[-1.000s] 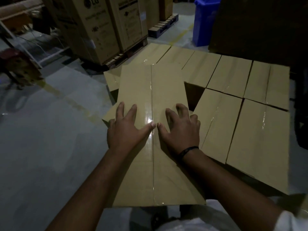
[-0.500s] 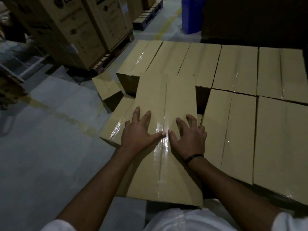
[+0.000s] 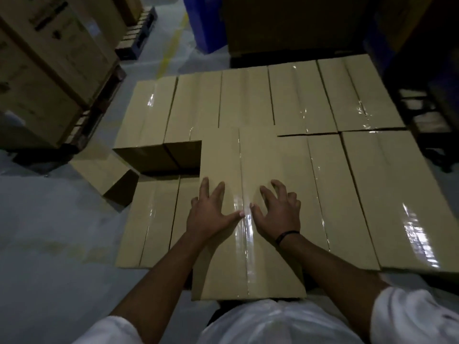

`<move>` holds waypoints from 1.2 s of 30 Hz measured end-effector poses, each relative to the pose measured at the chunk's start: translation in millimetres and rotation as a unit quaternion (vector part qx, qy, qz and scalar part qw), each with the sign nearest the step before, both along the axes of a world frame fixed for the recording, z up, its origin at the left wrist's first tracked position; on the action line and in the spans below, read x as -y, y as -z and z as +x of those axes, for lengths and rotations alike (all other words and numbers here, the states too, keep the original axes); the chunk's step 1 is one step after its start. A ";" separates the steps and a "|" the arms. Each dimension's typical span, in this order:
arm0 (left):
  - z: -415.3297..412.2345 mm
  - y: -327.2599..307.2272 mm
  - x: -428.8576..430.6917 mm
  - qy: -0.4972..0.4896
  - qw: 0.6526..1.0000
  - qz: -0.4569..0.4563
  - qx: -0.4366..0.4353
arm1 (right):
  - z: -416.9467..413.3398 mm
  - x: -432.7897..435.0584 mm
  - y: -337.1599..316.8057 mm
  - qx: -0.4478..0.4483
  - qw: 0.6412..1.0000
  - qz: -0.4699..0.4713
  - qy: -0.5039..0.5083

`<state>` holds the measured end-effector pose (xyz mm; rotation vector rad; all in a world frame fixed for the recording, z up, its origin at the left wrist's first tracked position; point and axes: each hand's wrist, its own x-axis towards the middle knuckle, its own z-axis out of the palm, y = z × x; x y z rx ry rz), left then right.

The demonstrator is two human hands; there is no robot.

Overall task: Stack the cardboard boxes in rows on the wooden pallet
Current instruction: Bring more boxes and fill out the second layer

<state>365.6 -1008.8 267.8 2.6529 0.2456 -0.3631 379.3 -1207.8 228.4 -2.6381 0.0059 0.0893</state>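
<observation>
Left hand: fingers straight, spread, palm down flat on top of the box. It grasps nothing.
Right hand: fingers spread and arched, tips pressing the same top. It grasps nothing.
Thumb tips nearly meet across the glossy tape that runs down the middle of the box. Dark wristband on the right wrist. White sleeves on both upper arms.

Box position: top layer of the stack, near row. Its far end meets the far row of five boxes. Its right side lies just beside the near-row boxes, two of them. Its near end juts toward the person, past their near edge. Whether it is seated fully down: cannot tell.

Left of the box: a gap in the top layer, with dark side faces of the far row showing. Nearer, the lower layer lies with its top exposed.

Loose box lies askew on the grey floor, just left of the stack. Far left: tall cartons. Far: blue bin.
</observation>
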 end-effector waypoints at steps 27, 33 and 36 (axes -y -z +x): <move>77.6 97.9 -28.9 0.107 0.989 -0.054 -0.087 | 70.2 -15.0 78.2 -0.082 0.995 -0.057 0.006; 83.5 111.0 -24.4 0.089 0.990 -0.061 -0.093 | 78.0 -16.1 89.9 -0.096 0.993 -0.060 0.013; 83.2 115.6 -20.0 0.087 0.990 -0.059 -0.091 | 78.9 -16.7 95.1 -0.108 0.992 -0.059 0.016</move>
